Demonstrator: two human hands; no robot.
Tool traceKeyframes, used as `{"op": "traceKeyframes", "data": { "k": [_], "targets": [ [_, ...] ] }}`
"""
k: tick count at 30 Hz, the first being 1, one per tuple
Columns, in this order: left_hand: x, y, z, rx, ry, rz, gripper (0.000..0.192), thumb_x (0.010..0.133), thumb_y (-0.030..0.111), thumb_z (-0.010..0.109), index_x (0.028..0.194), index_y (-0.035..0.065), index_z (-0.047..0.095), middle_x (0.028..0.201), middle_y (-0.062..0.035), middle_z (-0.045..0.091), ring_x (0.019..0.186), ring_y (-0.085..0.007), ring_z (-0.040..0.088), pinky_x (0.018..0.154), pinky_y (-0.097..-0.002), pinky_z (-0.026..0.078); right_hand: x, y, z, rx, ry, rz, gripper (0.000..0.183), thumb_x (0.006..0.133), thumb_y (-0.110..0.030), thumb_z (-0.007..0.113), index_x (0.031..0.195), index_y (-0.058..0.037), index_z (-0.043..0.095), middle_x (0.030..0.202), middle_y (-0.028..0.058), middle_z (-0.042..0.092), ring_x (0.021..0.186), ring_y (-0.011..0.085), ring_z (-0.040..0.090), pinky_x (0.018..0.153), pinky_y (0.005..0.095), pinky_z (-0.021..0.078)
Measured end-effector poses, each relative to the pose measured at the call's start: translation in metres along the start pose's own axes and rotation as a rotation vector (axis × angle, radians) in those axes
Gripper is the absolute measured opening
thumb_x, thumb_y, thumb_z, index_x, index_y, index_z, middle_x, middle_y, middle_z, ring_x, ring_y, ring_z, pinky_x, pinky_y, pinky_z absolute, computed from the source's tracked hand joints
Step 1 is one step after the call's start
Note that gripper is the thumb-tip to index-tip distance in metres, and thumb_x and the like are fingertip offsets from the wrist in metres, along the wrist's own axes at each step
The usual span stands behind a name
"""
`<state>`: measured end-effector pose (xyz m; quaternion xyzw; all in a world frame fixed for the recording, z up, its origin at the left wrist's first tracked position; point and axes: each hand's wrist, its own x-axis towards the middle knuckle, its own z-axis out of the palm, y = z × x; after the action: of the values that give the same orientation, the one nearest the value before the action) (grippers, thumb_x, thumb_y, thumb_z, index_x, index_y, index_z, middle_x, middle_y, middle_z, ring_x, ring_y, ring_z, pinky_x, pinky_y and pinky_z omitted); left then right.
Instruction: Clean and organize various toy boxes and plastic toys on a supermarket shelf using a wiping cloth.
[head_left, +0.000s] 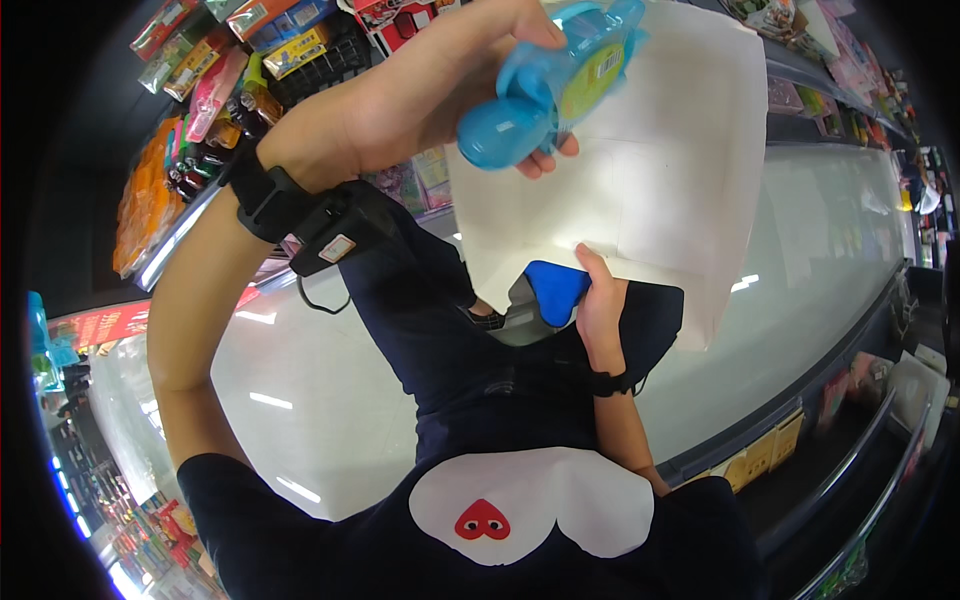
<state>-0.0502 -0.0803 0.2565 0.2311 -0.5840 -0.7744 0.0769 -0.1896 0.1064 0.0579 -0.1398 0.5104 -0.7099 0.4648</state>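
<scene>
My left hand (480, 82) is raised at the top centre and grips a translucent blue plastic toy (559, 86), which bears a yellow-green label with a barcode. My right hand (601, 300) holds the near edge of a large open white cardboard box (660, 165), with a finger over its rim. The toy is above the box's far left part, and the box's bare inner faces show. A blue piece (556, 292) beside a grey one lies by my right fingers; what it belongs to cannot be told.
At the upper left a shop shelf holds bottles (259, 101), boxed packets (296, 51) and orange packets (146, 199), near a black wire basket (330, 67). More goods fill the upper right shelf (832, 82). Metal rails (847, 465) edge a dark shelf at lower right. A glossy floor (315, 390) lies below.
</scene>
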Motion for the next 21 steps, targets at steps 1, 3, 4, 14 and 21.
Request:
{"op": "traceKeyframes", "data": {
  "k": [1,3,4,14,21],
  "targets": [
    [0.0,0.002,-0.001,0.005,0.007,0.002,0.076,0.072,0.048,0.06,0.124,-0.0052,0.043,0.103,-0.0167,0.061,0.082,-0.0223,0.062,0.075,-0.0331,0.049,0.001,0.001,0.0,0.018,0.002,0.002,0.025,0.082,-0.005,0.059,0.105,0.0017,0.055,0.099,0.0072,0.059,0.093,0.0166,0.056,0.084,0.0293,0.0422],
    [0.003,0.006,-0.002,-0.19,-0.102,-0.017,0.059,0.086,0.041,0.029,0.105,-0.0094,0.054,0.083,-0.0231,0.063,0.066,-0.0248,0.063,0.061,-0.0325,0.053,0.001,0.002,0.002,0.022,-0.008,-0.009,0.03,0.081,-0.005,0.058,0.11,0.0021,0.053,0.102,0.0079,0.058,0.096,0.0177,0.055,0.087,0.0304,0.0414],
    [0.003,0.005,-0.003,-0.187,-0.099,-0.016,0.059,0.086,0.041,0.029,0.105,-0.0094,0.054,0.083,-0.0231,0.063,0.066,-0.0248,0.063,0.061,-0.0325,0.053,0.0,0.002,0.003,0.038,0.017,-0.012,0.029,0.08,-0.005,0.059,0.108,0.0023,0.054,0.102,0.0073,0.057,0.096,0.0163,0.054,0.087,0.0292,0.0403],
    [-0.004,-0.007,-0.001,-0.123,-0.093,-0.019,0.085,0.082,0.069,0.021,0.114,-0.0035,0.052,0.083,-0.0223,0.063,0.062,-0.0216,0.058,0.06,-0.0265,0.047,0.001,0.006,-0.001,-0.004,0.023,0.004,0.032,0.08,-0.008,0.061,0.109,0.0029,0.054,0.105,0.0067,0.056,0.098,0.0153,0.051,0.089,0.0284,0.0381],
    [-0.007,-0.008,-0.01,-0.162,-0.044,-0.049,0.079,0.083,0.066,0.028,0.116,-0.0029,0.051,0.088,-0.0195,0.063,0.063,-0.021,0.058,0.064,-0.0284,0.048,0.001,0.003,0.005,0.003,0.017,-0.002,0.032,0.08,-0.008,0.061,0.108,0.0029,0.054,0.104,0.0069,0.056,0.097,0.0152,0.051,0.088,0.0282,0.0386]
  ]
}}
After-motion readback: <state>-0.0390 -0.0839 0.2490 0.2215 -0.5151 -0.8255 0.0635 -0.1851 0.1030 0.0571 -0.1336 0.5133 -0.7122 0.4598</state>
